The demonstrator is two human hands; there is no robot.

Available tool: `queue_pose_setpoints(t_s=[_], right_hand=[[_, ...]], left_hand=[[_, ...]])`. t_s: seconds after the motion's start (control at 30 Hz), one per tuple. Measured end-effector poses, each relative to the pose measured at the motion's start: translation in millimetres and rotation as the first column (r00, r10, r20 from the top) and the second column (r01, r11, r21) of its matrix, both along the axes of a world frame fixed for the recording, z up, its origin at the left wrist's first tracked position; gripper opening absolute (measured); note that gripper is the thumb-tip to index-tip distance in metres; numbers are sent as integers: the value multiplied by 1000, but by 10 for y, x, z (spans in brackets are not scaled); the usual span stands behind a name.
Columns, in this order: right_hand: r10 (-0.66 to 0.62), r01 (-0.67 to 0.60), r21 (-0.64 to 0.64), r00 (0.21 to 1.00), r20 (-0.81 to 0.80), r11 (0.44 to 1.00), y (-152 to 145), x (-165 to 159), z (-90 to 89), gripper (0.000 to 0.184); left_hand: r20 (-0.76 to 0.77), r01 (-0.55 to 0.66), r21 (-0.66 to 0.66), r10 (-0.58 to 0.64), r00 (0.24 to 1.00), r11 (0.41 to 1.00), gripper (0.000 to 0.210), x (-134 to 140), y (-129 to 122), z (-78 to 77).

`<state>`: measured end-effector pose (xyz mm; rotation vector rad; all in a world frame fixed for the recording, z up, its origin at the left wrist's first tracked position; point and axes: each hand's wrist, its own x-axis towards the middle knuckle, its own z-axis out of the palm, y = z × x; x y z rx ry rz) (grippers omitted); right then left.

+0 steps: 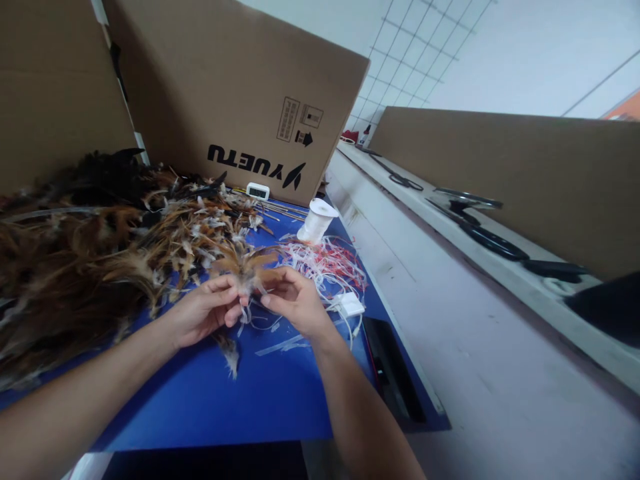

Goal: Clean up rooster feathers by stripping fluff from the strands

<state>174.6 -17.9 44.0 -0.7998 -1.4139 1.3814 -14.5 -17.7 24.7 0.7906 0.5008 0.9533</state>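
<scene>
Over the blue tabletop (280,400) I see a small bunch of brown feathers (245,270) with pale fluffy bases, up between my hands. My left hand (207,308) pinches the bases between thumb and fingers. From the right, my right hand (295,300) has its fingers curled at the bunch's edge, touching a feather with thumb and fingertips. A thin white strand hangs below the bunch. One loose feather (230,357) lies on the table just under the left hand.
A large heap of brown and black feathers (165,247) covers the left. Behind stand cardboard sheets (240,87) and a small digital clock (258,191). To the right are a white spool (317,221), tangled red and white strips (330,263), a white charger (350,305) and a black case (395,373).
</scene>
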Motion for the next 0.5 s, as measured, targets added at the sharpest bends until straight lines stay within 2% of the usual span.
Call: queue_pose_setpoints(t_s=[0.13, 0.33, 0.5], right_hand=[[110, -106, -65, 992, 65, 992, -29, -39, -17, 47], [-1, 7, -76, 997, 76, 997, -25, -82, -45, 41], [-62, 67, -54, 994, 94, 996, 16, 28, 29, 36]], left_hand=[[-1, -26, 11, 26, 1000, 1000, 12, -11, 16, -14], [1, -61, 9, 61, 998, 998, 15, -16, 25, -17], [11, -98, -4, 98, 995, 995, 16, -28, 33, 11]])
